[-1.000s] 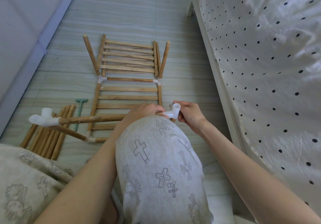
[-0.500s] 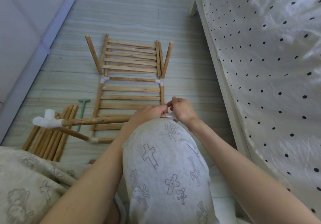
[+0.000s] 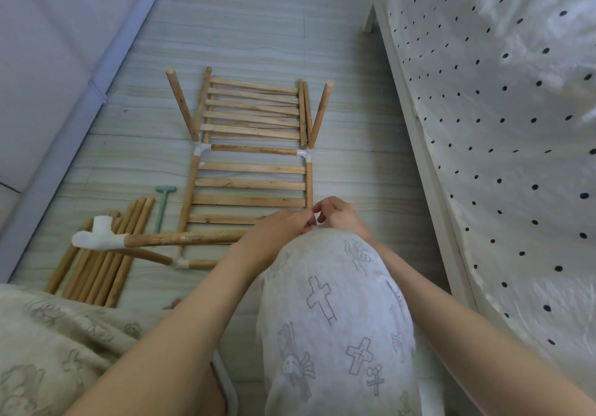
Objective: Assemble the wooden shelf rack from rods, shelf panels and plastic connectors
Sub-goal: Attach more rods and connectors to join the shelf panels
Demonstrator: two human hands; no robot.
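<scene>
both hands, left hand (image 3: 277, 228) gripping the rod (image 3: 180, 239) and right hand (image 3: 338, 215) curled over the now hidden connector seen a second earlier, have closed together above the knee (image 3: 322, 254), suggesting the connector is being seated.

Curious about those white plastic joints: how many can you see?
4 connectors: one on the raised rod's left end, two at the frame's far corners, one at its near-left corner. Another may hide under the left hand and right hand.
</scene>
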